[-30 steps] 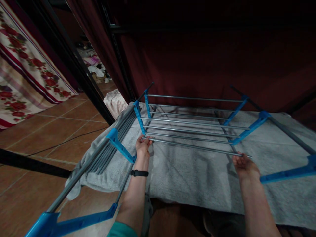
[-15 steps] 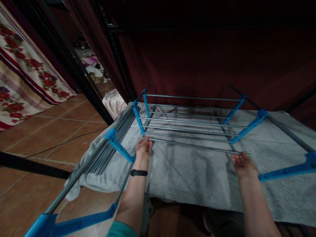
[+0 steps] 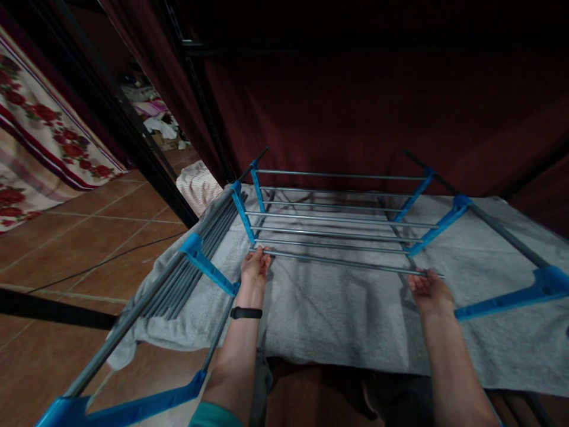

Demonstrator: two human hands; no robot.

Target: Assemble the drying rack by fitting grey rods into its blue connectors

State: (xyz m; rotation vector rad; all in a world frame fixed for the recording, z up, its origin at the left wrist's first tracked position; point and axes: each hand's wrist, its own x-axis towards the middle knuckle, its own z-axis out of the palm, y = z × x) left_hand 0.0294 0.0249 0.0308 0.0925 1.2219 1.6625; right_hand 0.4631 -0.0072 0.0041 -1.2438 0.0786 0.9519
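Terracotta floor tiles (image 3: 80,237) and a floral cloth (image 3: 40,136) lie leftmost; then the left hand (image 3: 254,270) and right hand (image 3: 427,289), fingers curled shut, grip opposite ends of the nearest grey rod (image 3: 347,263). It looks stiff, light and smooth (best held near the ends), lying above a grey towel (image 3: 338,314), with blue brackets (image 3: 208,270) crowding alongside.

Two bare forearms stretch forward from the wearer of the camera. A slim black band (image 3: 246,312) circles the wrist behind the left hand (image 3: 254,268), and a teal sleeve edge (image 3: 213,415) shows near that elbow. The right hand (image 3: 429,290) and its forearm carry nothing, no sleeve showing.
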